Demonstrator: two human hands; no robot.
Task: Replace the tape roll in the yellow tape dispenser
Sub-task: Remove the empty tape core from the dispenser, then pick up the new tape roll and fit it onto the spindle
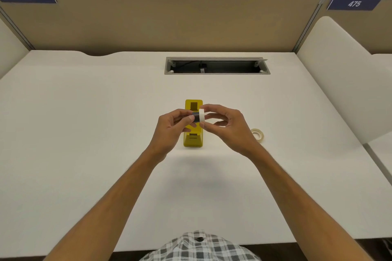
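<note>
Your checked shirt sat at the bottom edge, both forearms reaching out over the desk. Your left hand pinched the dark hub; your right hand had its fingers curled round the white tape roll, seated on the hub's end. Both were held in the air just above the yellow tape dispenser, which stood on the desk w/ its cradle empty.

Risk, as I judge it: if the roll was skewed on the hub it could jam or slip off, & drop onto the dispenser.

Other bits: a clear tape roll lay on the desk right of your wrist, apart from the dispenser. An open cable tray sat farther back, well apart. Nothing blocked the cradle except your own hands above it.
</note>
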